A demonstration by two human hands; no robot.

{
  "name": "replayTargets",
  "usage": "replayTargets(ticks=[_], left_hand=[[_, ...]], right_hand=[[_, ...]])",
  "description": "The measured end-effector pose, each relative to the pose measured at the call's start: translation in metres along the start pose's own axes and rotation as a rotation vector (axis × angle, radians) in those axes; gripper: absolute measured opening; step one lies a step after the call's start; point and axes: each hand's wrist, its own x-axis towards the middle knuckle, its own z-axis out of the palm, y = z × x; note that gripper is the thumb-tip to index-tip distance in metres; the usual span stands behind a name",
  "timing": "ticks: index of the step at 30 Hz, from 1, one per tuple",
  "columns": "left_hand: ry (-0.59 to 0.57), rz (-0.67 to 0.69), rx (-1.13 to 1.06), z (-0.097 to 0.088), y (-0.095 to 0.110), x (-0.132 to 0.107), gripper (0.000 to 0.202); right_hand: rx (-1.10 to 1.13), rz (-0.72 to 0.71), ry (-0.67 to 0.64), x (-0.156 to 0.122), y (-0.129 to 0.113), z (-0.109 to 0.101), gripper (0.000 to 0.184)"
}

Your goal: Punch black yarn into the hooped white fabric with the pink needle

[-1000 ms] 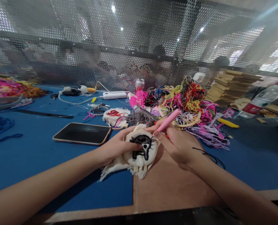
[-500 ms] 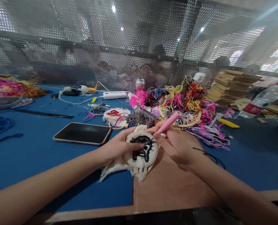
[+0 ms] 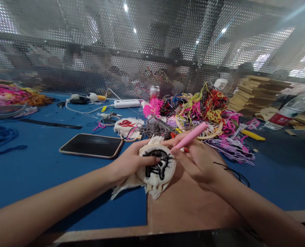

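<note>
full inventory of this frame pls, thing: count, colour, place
embroidery hoop: 1, cream cloth, black stitching, centre, over the brown board
pink tool: 1, pink, tip at the hoop's right edge
brown board: 1, brown, near centre
phone: 1, dark screen, left of the hoop
second hoop: 1, cream with red stitching, behind the phone
yarn pile: 1, mixed colours, behind the hands
power strip: 1, white, far centre
bottle: 1, clear, red label, far right
table: 1, blue
left hand: holds the hoop
right hand: holds the pink tool

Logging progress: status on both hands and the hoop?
Left hand grips embroidery hoop. Right hand holds pink punch needle at its edge. Nothing blocking.
</note>
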Motion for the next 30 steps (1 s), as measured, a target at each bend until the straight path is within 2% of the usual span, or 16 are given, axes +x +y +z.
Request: replayTargets(ticks=[7, 15, 19, 25, 30], left_hand=[[-0.010, -0.030, -0.052, 0.001, 0.000, 0.000, 0.042], [0.004, -0.059, -0.099, 0.002, 0.001, 0.000, 0.037], [0.028, -0.076, -0.093, 0.001, 0.000, 0.001, 0.034], [0.091, -0.075, -0.026, -0.002, 0.001, 0.001, 0.036], [0.130, -0.064, 0.042, -0.003, 0.002, 0.001, 0.034]], right_hand=[[0.034, 0.065, 0.056, 0.001, -0.005, -0.003, 0.005], [0.027, 0.122, 0.036, 0.000, -0.005, -0.003, 0.011], [0.044, 0.102, 0.098, 0.001, -0.003, -0.001, 0.012], [-0.017, 0.092, -0.006, 0.002, 0.001, -0.002, 0.016], [0.045, 0.028, 0.056, 0.001, 0.006, 0.002, 0.013]])
